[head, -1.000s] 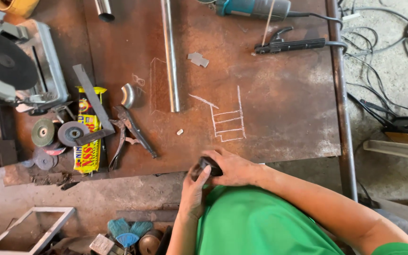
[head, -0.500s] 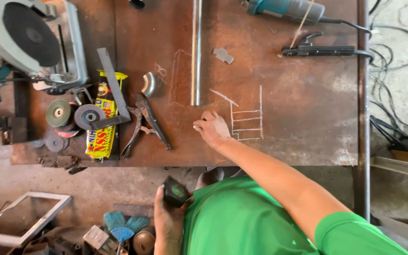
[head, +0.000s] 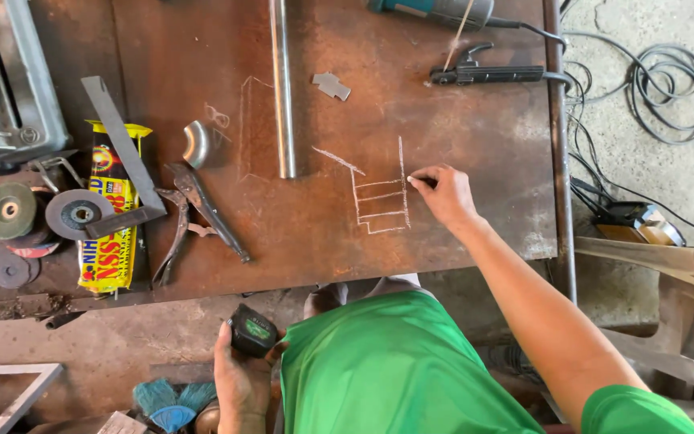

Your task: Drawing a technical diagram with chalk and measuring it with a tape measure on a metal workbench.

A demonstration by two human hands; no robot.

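My right hand [head: 444, 194] rests on the rusty steel table [head: 475, 137], pinching a small piece of white chalk [head: 414, 182] against the right line of a chalk sketch [head: 379, 197] of stacked rectangles. My left hand [head: 238, 378] is down below the table edge beside my green shirt and holds a black and green tape measure [head: 252, 330]. A long steel pipe [head: 283, 88] lies upright in the picture just left of the sketch.
Locking pliers [head: 202, 210], a short pipe elbow [head: 194, 143], a steel square [head: 122, 153], a yellow packet [head: 110, 217] and grinding discs [head: 42, 213] lie at the left. A chop saw [head: 2, 88] stands at far left. A welding clamp [head: 483, 74] and cables [head: 644, 88] sit at the right.
My hands have parted from the tape measure held at my waist. My right hand reached onto the table and slid right to the sketch's edge; my left dropped low with the tape.
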